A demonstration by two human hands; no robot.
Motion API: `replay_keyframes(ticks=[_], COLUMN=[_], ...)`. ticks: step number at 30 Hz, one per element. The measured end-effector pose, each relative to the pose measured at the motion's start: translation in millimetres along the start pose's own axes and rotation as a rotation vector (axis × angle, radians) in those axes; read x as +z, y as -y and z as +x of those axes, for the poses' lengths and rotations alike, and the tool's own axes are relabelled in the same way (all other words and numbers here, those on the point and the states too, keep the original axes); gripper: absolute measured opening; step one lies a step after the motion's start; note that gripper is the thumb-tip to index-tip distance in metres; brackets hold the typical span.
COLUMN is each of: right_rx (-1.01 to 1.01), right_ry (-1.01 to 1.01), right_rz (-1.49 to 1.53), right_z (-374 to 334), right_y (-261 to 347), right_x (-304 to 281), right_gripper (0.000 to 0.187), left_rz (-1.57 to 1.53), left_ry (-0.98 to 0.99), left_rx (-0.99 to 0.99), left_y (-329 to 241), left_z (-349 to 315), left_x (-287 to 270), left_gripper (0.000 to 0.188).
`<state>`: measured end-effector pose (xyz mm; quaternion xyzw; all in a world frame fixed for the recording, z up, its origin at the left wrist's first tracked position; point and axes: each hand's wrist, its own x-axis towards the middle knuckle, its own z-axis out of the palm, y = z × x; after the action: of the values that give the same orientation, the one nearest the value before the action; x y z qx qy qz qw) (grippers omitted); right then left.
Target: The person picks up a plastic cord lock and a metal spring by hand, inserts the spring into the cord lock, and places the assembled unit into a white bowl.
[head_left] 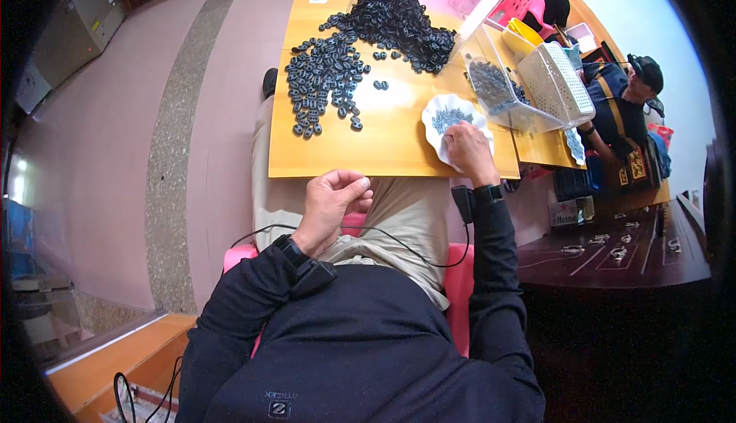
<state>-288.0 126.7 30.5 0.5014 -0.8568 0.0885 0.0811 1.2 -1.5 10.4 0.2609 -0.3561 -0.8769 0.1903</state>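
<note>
My right hand [469, 149] reaches into a white scalloped dish [432, 108] at the table's near right. The dish holds a heap of small grey-blue pieces [451, 118]. The fingers of this hand are bent together at the heap, and their tips are hidden. Just off the table's front edge, above my lap, my left hand [331, 204] is closed in a pinch; anything between thumb and forefinger is too small to make out. Many small black oval parts with two holes [322, 78] lie spread across the table's left, beside a tall pile of the same black parts [395, 28].
The yellow wooden table [368, 147] ends just before my lap. At its right stand a clear bin [498, 89] with dark parts and a white perforated basket [556, 82]. Another person [625, 101] sits farther right. A black cable [399, 248] crosses my lap.
</note>
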Motion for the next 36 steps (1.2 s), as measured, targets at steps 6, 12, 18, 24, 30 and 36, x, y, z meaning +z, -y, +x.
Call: replay_keyframes(ticks=[6,12,18,24,30,36], right_rx=[-0.041,-0.092,-0.127,-0.070,-0.065,-0.033], right_ry=[0.095,0.159,0.139,0.117,0.012,-0.005], right_rz=[-0.070,-0.082,-0.049,0.007,0.169,0.249], right_z=[4.0,11.4,11.2,7.2,-3.0,-7.0], right_y=[2.5,6.3,7.0,8.4,-1.0,-5.1], right_x=[-7.4,-13.5,-15.8,-17.1,-17.5,-24.6], right_gripper=[0.016,0.017,0.017,0.015,0.009,0.010], left_rz=[0.008,0.026,0.016,0.020,0.020,0.026], left_ry=[0.003,0.013,0.031,0.025,0.026,0.030], left_rx=[-0.010,-0.025,-0.017,-0.024,-0.027,-0.030], left_y=[-0.7,0.7,0.3,-1.5,-0.8,-0.5], left_z=[-1.3,-0.2,-1.8,-3.5,-2.7,-2.9], left_x=[-0.8,-2.3,-2.5,-1.6,-1.6,-0.3], left_gripper=[0.009,0.008,0.008,0.008,0.009,0.009])
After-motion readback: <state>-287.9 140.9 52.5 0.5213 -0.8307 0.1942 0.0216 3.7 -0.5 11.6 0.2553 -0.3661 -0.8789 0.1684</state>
